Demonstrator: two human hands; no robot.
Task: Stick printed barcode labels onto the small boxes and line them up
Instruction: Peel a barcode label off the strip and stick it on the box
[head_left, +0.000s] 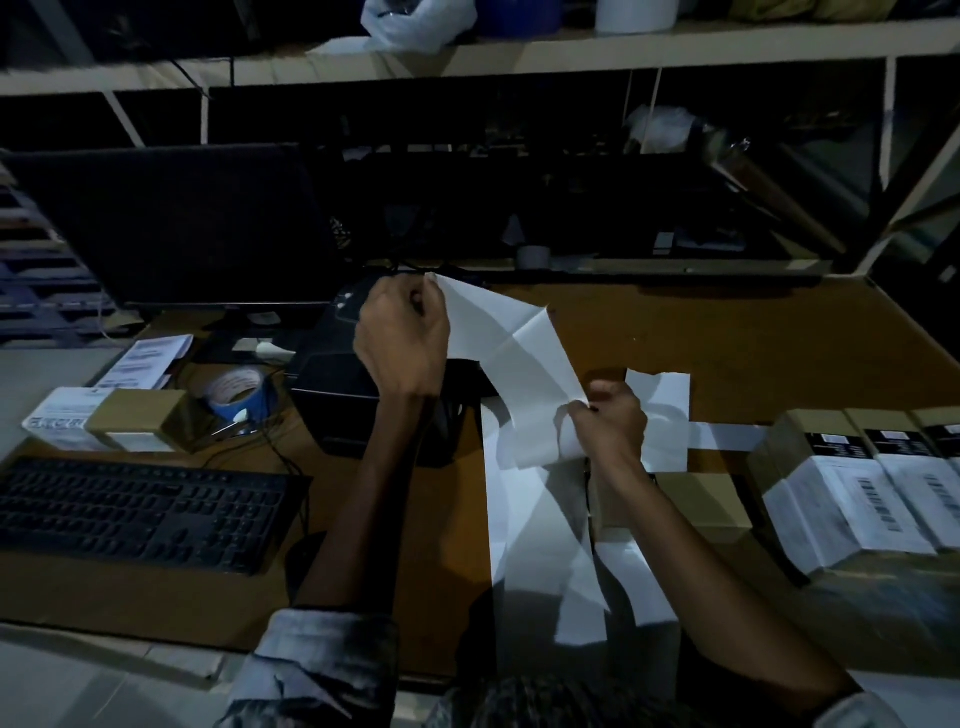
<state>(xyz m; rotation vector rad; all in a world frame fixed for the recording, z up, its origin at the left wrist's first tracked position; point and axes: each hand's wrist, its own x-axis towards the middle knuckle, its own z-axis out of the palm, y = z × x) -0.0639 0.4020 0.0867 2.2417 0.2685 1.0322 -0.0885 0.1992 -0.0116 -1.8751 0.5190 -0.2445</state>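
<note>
While the head camera looks down at a dim brown desk (727, 338), both hands hold one long white label strip (524, 353) raised above it. Up near the back, the left hand (402, 338) has its grip curled round the strip's upper end, fingers folded over the paper edge. Lower and to the right, the right hand (610, 418) pinches the strip's other, crumpled end between thumb and fingers. Between the two hands the strip runs slanting and creased, its printed side not readable.

More loose white strips (540, 530) lie flat on the desk under the forearms, overlapping one another and reaching toward the near edge. At the right edge a row of small boxes (852, 488) stands side by side, touching, each with a barcode label on its top face. Just beside the right wrist sits one plain brown box (701, 501), partly hidden by the arm.

Under the left hand is a black label printer (343, 384). Left of it lie a roll of blue tape (239, 395), another brown box (137, 418) and a black keyboard (140, 512); a dark monitor (176, 223) stands behind.
</note>
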